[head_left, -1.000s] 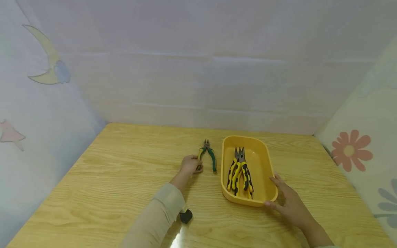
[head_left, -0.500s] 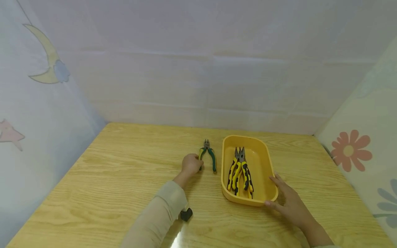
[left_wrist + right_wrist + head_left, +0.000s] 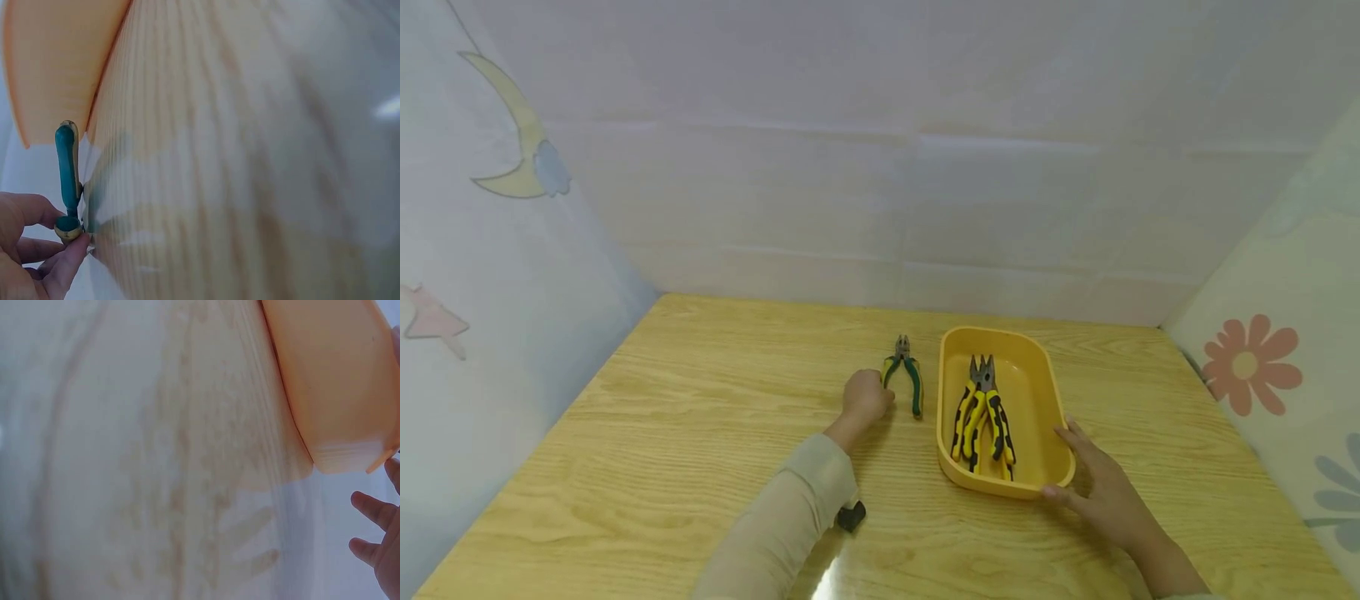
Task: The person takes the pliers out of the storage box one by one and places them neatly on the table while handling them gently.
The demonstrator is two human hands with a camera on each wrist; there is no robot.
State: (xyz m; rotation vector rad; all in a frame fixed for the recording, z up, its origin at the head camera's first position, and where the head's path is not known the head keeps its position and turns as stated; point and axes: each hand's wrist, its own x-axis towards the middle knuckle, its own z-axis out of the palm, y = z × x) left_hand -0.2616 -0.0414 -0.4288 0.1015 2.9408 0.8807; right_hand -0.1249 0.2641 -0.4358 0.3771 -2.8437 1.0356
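Observation:
A pair of pliers (image 3: 916, 385) with green and yellow handles lies spread on the table, metal jaws pointing away. My left hand (image 3: 864, 397) pinches the end of its left handle; in the left wrist view the fingers (image 3: 70, 261) and thumb close round that handle end (image 3: 68, 228). To the right stands a yellow tray (image 3: 1037, 442), holding several pliers (image 3: 985, 408) with yellow and black handles. My right hand (image 3: 1105, 492) rests at the tray's near right corner, thumb and a finger touching the rim. Its other fingers (image 3: 372, 509) are spread apart in the right wrist view.
The wooden table (image 3: 700, 433) runs back to a pale cloth wall (image 3: 880, 208). Printed cloth stands at both sides, with a moon (image 3: 523, 133) and a flower (image 3: 1243, 365). A black piece (image 3: 852, 517) shows beside the left sleeve.
My left hand has shifted slightly forward and right along the green pliers' handle, and its fingers are now less visible. The pliers, tray and right hand stay nearly in place.

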